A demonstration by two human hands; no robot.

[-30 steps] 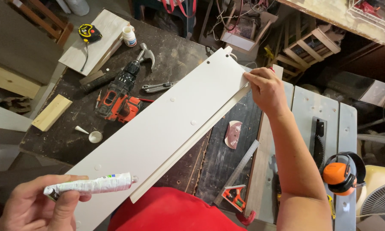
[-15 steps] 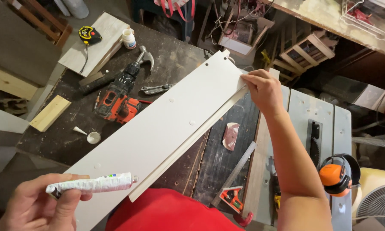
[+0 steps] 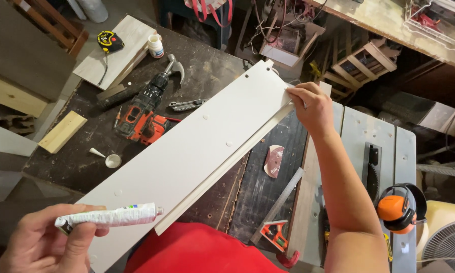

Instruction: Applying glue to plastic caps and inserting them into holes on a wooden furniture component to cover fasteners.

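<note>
Across the middle of the frame, we steady a long white board [image 3: 197, 146] and hold a glue tube beside it.

At lower left our left hand [image 3: 45, 242] has its fingers closed around a squeezed white tube [image 3: 108, 216], nozzle pointing right toward the narrow white strip [image 3: 227, 169] that lies along the board's lower edge. At upper right our right hand [image 3: 313, 108] pinches the far end of that strip against the board, fingers curled shut on it. Compared with a second ago, little has moved: the tube sits in the same spot and the board only shifts slightly in view, so we judge the strip is being held in place. An orange drill [image 3: 141, 119] lies on the dark bench [image 3: 217, 65] at upper left; orange ear defenders [image 3: 399, 207] rest at lower right.
</note>
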